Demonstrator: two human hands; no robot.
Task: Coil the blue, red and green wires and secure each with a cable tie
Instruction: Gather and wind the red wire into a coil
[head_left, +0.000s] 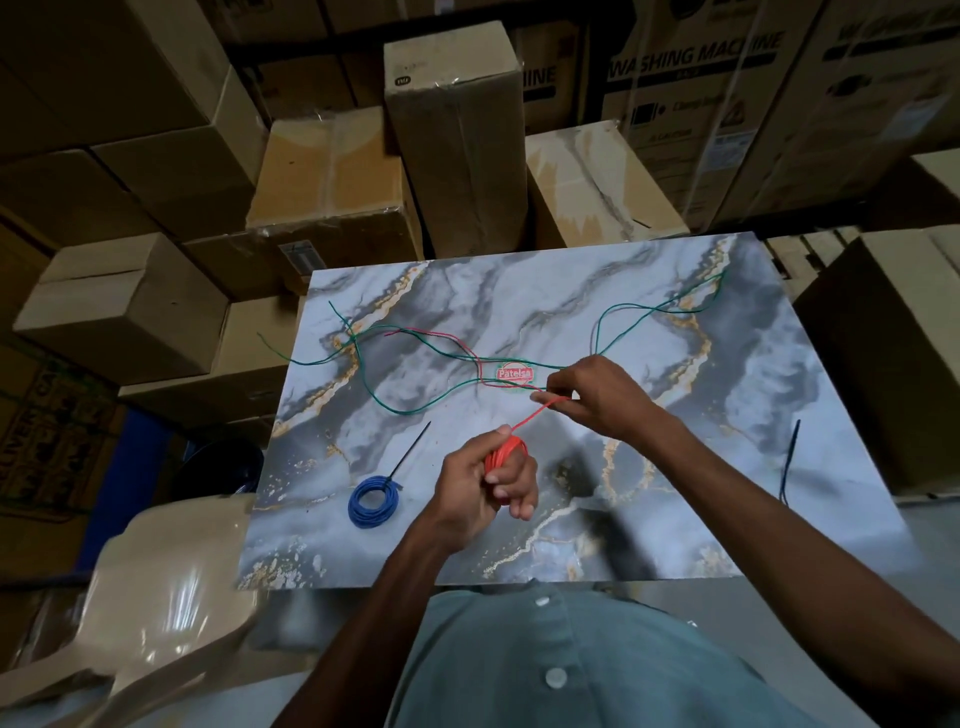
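Here the thin red insulated wire (506, 452) is half coiled around the curled fingers of the left hand (483, 491), which grips the loops just above the marble-patterned tabletop (675, 519). The right hand (597, 397), reaching forward, pinches the taut free strand (its tail trails away across the table). One finished blue wire coil (374, 501) lies left of the hands, bound by one black cable tie (410, 449); one loose green wire (415, 364) sprawls beyond; a second black tie (790, 460) lies far right.
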